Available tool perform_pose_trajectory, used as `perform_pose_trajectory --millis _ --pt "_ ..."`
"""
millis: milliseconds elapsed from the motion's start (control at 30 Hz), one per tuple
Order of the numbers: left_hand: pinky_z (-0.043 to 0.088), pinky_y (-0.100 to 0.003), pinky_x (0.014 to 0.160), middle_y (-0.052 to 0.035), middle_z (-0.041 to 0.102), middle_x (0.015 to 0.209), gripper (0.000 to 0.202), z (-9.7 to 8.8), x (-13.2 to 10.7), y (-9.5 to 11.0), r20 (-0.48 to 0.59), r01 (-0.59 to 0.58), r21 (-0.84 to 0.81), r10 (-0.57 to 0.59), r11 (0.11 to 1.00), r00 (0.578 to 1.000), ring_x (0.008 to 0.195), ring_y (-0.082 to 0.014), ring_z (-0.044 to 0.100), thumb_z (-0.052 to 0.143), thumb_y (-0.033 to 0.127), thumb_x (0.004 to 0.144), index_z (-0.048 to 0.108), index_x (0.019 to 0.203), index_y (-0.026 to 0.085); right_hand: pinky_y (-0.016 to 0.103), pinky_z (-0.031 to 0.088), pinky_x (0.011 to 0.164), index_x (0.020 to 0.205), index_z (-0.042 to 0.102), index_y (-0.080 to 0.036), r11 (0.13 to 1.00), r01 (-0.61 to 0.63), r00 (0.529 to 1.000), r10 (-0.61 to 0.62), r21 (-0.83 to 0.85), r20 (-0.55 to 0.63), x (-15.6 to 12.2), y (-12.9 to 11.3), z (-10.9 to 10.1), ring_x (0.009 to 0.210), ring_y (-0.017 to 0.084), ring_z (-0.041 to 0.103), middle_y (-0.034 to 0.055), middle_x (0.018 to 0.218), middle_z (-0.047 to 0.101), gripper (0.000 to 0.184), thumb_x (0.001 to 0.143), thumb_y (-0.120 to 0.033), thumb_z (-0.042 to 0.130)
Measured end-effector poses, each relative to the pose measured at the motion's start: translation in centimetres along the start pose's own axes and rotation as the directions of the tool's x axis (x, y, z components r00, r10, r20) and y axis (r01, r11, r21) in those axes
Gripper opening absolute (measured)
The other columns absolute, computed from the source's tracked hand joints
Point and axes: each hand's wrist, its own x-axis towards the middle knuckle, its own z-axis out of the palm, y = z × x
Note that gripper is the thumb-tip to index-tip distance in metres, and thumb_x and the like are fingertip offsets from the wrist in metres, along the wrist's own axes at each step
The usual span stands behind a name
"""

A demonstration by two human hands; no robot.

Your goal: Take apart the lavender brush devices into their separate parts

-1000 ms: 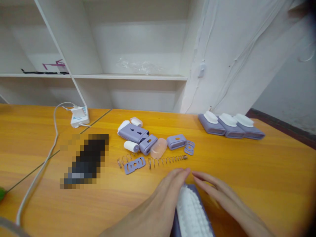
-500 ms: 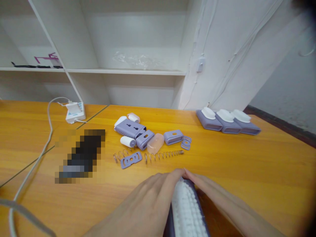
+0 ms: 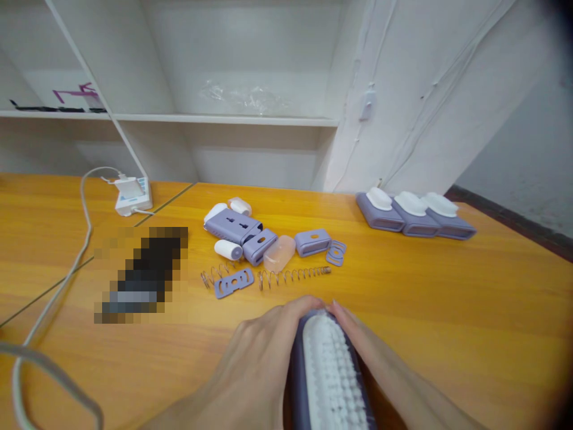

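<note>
In the head view, the left hand (image 3: 264,352) curls around the left side of a purple brush (image 3: 329,370) with white bristles, fingers wrapped over its far end and gripping it. The right hand (image 3: 371,352) presses along the brush's right side, its fingertips meeting the left hand's at the far tip, so both hands clasp it. The brush lies lengthwise at the near edge of the orange tabletop (image 3: 447,298), bristles up.

Just beyond the fingertips lies a long spring (image 3: 293,276), with a flat purple plate (image 3: 233,282) to its left. Farther off is a cluster of loose parts: a purple housing (image 3: 231,226), a translucent cap (image 3: 278,254) and a small purple block (image 3: 313,242). At far right, three purple units (image 3: 414,215) with white tops stand side by side. At far left, a white adapter (image 3: 132,194) trails a cable (image 3: 67,269) towards the near edge. A white shelf (image 3: 224,119) runs behind.
</note>
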Motion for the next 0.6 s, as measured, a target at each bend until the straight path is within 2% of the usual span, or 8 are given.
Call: perform_pose_trajectory --millis 167,233,333,433,500,567,600 --pt "0.052 -0.045 0.106 -0.005 0.063 0.145 0.102 1.6 -0.6 1.1 -0.214 0.002 0.04 0.007 0.999 0.977 0.127 -0.032 0.064 0.091 0.049 0.069 0.031 0.151 0.037 0.041 0.043 0.12 0.165 0.013 -0.045 1.0 -0.016 0.998 0.017 -0.011 0.055 0.1 -0.1 -0.2 0.153 0.031 0.037 -0.011 0.172 0.026 0.091 0.093 -0.038 0.069" --pt "0.052 -0.046 0.107 -0.0061 0.06 0.148 0.107 2.1 -0.9 0.7 -0.236 0.012 0.065 0.004 0.998 0.972 0.129 -0.0331 0.063 0.091 0.05 0.068 0.027 0.152 0.037 0.039 0.043 0.12 0.165 0.014 -0.044 1.0 -0.029 0.997 0.029 -0.003 0.066 0.0 -0.5 -0.6 0.152 0.031 0.038 -0.0105 0.172 0.024 0.093 0.091 -0.039 0.072" --pt "0.055 -0.052 0.103 -0.0098 0.058 0.151 0.113 2.0 -0.8 -0.8 -0.149 -0.065 0.066 0.075 0.996 0.986 0.129 -0.0371 0.063 0.088 0.057 0.067 0.021 0.155 0.036 0.037 0.04 0.121 0.165 0.018 -0.042 0.998 -0.047 0.999 0.047 0.034 0.008 -0.3 -1.0 -0.9 0.151 0.029 0.041 -0.0077 0.172 0.026 0.087 0.095 -0.04 0.068" --pt "0.057 -0.055 0.1 -0.0133 0.057 0.152 0.112 1.2 -0.1 -2.1 -0.024 -0.148 -0.023 0.148 0.989 0.989 0.129 -0.0394 0.063 0.085 0.061 0.069 0.021 0.157 0.034 0.037 0.043 0.12 0.163 0.031 -0.039 0.997 -0.027 0.997 0.032 0.078 -0.066 0.3 -0.3 -0.4 0.15 0.027 0.044 -0.0041 0.168 0.039 0.071 0.099 -0.046 0.061" --pt "0.053 -0.056 0.107 -0.0139 0.053 0.157 0.1 0.7 0.6 -2.5 0.096 -0.074 -0.083 0.082 0.994 0.992 0.138 -0.0392 0.056 0.081 0.058 0.077 0.029 0.158 0.031 0.04 0.045 0.118 0.159 0.042 -0.037 0.997 -0.029 0.991 0.038 0.073 -0.127 1.4 0.8 0.7 0.145 0.025 0.052 -0.0008 0.16 0.053 0.054 0.105 -0.044 0.049" --pt "0.05 -0.055 0.112 -0.0134 0.051 0.159 0.09 0.5 1.2 -2.7 0.179 -0.001 -0.137 0.026 0.991 0.983 0.142 -0.0386 0.053 0.078 0.056 0.082 0.037 0.157 0.029 0.043 0.048 0.116 0.157 0.045 -0.033 0.999 -0.047 0.979 0.052 0.027 -0.199 2.5 2.2 2.0 0.136 0.024 0.062 0.004 0.147 0.066 0.05 0.108 -0.042 0.042" --pt "0.051 -0.053 0.111 -0.0129 0.052 0.158 0.087 0.6 1.3 -2.9 0.191 0.018 -0.16 0.013 0.987 0.981 0.142 -0.0383 0.053 0.078 0.057 0.083 0.04 0.157 0.03 0.043 0.051 0.114 0.157 0.046 -0.034 0.998 -0.053 0.969 0.048 -0.015 -0.243 2.8 2.8 2.6 0.133 0.025 0.064 0.0045 0.143 0.069 0.051 0.107 -0.042 0.044"
